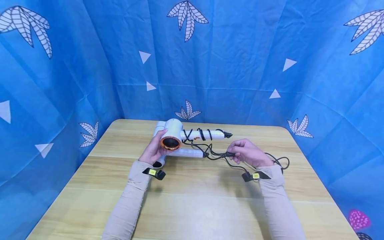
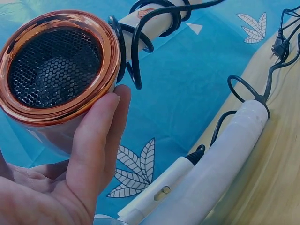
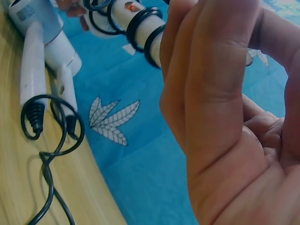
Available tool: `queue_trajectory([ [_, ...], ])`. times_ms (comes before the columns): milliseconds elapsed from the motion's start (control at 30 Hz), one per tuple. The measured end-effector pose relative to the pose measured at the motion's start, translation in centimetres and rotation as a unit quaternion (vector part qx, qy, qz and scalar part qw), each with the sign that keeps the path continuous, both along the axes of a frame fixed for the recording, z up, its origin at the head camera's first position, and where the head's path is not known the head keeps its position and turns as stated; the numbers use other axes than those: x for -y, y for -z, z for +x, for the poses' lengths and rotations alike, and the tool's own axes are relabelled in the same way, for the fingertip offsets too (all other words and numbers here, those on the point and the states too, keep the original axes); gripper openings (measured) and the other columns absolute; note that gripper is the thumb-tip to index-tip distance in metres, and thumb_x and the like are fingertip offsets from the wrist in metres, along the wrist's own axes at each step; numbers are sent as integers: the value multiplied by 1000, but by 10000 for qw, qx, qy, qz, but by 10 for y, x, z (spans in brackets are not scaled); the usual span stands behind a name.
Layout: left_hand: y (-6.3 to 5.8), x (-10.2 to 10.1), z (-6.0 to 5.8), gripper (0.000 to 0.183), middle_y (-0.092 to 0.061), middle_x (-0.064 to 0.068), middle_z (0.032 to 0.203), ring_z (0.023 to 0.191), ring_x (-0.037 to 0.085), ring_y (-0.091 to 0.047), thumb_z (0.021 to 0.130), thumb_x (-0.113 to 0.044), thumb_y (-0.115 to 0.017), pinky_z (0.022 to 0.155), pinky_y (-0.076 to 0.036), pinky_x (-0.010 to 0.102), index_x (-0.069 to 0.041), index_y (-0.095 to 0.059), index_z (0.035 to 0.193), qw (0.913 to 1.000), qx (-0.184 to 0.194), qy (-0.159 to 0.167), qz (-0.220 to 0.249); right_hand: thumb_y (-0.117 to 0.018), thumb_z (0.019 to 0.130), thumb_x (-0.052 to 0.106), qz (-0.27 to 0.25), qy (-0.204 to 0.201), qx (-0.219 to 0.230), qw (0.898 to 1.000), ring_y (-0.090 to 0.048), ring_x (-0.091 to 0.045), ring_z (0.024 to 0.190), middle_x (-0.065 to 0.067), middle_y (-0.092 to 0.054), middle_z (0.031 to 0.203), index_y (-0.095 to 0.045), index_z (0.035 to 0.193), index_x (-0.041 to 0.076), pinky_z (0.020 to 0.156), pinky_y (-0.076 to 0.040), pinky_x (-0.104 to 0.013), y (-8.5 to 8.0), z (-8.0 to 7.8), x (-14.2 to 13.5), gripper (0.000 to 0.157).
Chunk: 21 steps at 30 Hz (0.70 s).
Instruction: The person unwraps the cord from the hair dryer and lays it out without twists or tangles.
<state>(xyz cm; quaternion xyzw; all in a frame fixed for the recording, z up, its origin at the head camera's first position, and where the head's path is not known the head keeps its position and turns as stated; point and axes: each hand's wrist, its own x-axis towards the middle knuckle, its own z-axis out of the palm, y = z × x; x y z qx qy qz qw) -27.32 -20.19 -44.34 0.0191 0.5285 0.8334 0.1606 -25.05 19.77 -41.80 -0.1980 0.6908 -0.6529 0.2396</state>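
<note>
My left hand (image 1: 155, 148) grips the barrel of a white hair dryer (image 1: 174, 128), lifted with its copper-rimmed mesh end facing me. Its handle points right, with black cord (image 2: 136, 47) wound around it. At the right, my right hand (image 1: 247, 152) pinches a black cord with bent fingers and thumb. Those fingertips lie outside the right wrist view, so the exact grip is hidden there. Below and behind the held dryer, two more white dryers lie on the table; one handle (image 2: 211, 173) shows in front and a second handle (image 2: 161, 190) farther back.
Loose black cords tangle between the hands, and a cord loop (image 1: 283, 162) lies beyond my right wrist. A black plug (image 2: 280, 47) shows near the lying handles. The wooden table (image 1: 195, 206) ends at a blue patterned curtain (image 1: 240, 66) behind and at both sides.
</note>
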Motion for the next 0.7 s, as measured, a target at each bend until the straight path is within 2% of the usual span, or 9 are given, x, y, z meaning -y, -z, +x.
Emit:
queue_trajectory([
  [100, -1, 0, 0, 56, -73, 2, 101, 86, 15, -78, 97, -49, -65, 73, -66, 28, -8, -46, 129, 10000, 11, -20, 49, -57, 100, 7, 90, 62, 88, 9999, -58, -5, 59, 0, -72, 75, -73, 93, 13, 55, -50, -16, 3, -2, 0, 19],
  [233, -3, -1, 0, 54, -73, 3, 100, 84, 16, -78, 101, -45, -56, 70, -66, 29, -7, -42, 136, 9999, 122, -116, 35, -55, 100, 5, 211, 196, 245, 9993, -58, -5, 60, -3, -71, 76, -72, 93, 11, 56, -52, -17, 8, -5, -1, 19],
  [367, -4, -2, 0, 56, -72, 3, 102, 85, 17, -78, 103, -44, -53, 71, -66, 29, -6, -39, 142, 9996, 254, -140, -39, -54, 100, 3, 326, 348, 360, 9982, -59, -5, 61, -5, -71, 77, -71, 94, 9, 58, -54, -18, 14, -9, -3, 19],
  [700, -5, -5, 2, 57, -71, 2, 101, 85, 14, -76, 102, -46, -52, 70, -66, 27, -4, -43, 139, 9992, 65, -86, -383, -55, 100, 6, 569, 638, 425, 9954, -62, -5, 63, -6, -71, 79, -69, 103, 0, 61, -57, -17, 24, -16, -11, 15],
])
